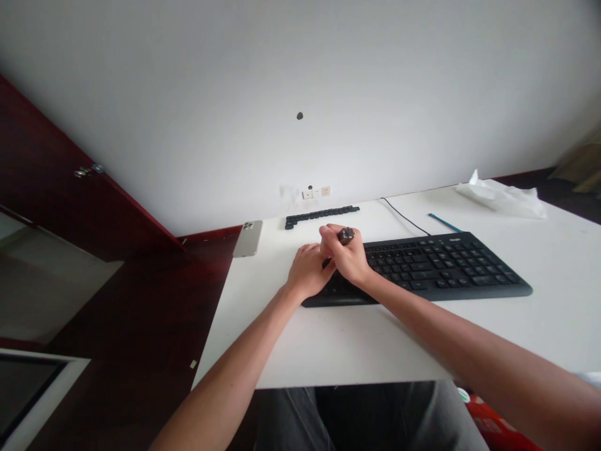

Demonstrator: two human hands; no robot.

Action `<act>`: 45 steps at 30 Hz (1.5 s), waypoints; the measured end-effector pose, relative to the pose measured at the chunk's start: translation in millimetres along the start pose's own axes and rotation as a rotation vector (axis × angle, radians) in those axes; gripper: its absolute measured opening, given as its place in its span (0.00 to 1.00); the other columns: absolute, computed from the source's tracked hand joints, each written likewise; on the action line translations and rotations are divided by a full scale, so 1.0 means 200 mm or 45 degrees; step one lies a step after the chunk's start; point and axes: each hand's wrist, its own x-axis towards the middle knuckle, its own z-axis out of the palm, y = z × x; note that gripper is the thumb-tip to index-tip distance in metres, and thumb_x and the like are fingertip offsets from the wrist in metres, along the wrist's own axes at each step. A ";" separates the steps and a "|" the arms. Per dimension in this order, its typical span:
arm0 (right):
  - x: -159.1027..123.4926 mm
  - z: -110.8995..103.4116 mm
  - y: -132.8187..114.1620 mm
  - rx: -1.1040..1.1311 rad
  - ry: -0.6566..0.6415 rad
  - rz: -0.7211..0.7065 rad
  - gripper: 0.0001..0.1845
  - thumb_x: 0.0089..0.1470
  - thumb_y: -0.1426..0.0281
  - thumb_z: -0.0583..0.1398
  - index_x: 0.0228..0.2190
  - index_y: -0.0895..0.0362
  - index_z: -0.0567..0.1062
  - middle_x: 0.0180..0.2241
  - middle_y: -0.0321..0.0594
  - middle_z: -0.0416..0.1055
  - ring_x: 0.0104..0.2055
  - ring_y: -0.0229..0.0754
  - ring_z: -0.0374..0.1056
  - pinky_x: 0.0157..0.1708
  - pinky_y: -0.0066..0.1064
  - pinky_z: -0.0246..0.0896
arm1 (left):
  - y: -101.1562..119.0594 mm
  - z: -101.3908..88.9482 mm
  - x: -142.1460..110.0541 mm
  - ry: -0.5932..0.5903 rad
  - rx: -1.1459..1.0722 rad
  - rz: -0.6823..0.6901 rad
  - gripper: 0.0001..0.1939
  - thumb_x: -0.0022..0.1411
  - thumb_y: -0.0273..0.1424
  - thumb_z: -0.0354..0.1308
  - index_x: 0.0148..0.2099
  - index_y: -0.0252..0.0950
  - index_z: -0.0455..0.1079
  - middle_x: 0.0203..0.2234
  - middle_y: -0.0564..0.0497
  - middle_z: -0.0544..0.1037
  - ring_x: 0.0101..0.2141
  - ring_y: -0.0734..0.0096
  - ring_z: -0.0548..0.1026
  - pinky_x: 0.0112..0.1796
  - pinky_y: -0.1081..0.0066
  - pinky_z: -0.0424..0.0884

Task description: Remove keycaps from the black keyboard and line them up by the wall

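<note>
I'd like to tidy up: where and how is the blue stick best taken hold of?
Probably pinch the blue stick across its middle from above: it is thin and lies flat, its near end close to the back edge of the keyboard.

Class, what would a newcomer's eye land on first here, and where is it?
Probably the big black keyboard on the white table, with the left hand at its left end and the right hand gripping a dark handle. Next, the row of small black pieces behind, and the pale phone by the table's left edge.
</note>
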 end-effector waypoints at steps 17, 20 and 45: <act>0.07 -0.07 0.04 0.049 0.110 -0.002 0.30 0.65 0.52 0.59 0.18 0.53 0.59 0.18 0.31 0.53 0.22 0.35 0.52 0.24 0.32 0.51 | -0.02 -0.04 0.00 -0.027 -0.188 0.103 0.16 0.67 0.39 0.64 0.55 0.45 0.75 0.53 0.48 0.81 0.55 0.52 0.76 0.58 0.51 0.71; 0.10 -0.12 0.04 -0.094 0.163 -0.048 0.30 0.66 0.51 0.57 0.19 0.53 0.58 0.18 0.32 0.53 0.23 0.36 0.51 0.25 0.32 0.49 | -0.08 -0.10 -0.01 -0.015 -0.316 0.123 0.24 0.65 0.38 0.67 0.62 0.46 0.71 0.60 0.47 0.76 0.61 0.54 0.72 0.63 0.52 0.67; 0.15 -0.24 0.07 -0.561 0.048 -0.169 0.26 0.66 0.57 0.56 0.20 0.54 0.54 0.21 0.31 0.47 0.27 0.36 0.43 0.28 0.32 0.42 | -0.41 -0.20 0.00 0.186 -0.328 -0.333 0.09 0.63 0.37 0.63 0.38 0.36 0.78 0.35 0.49 0.84 0.37 0.65 0.79 0.44 0.65 0.73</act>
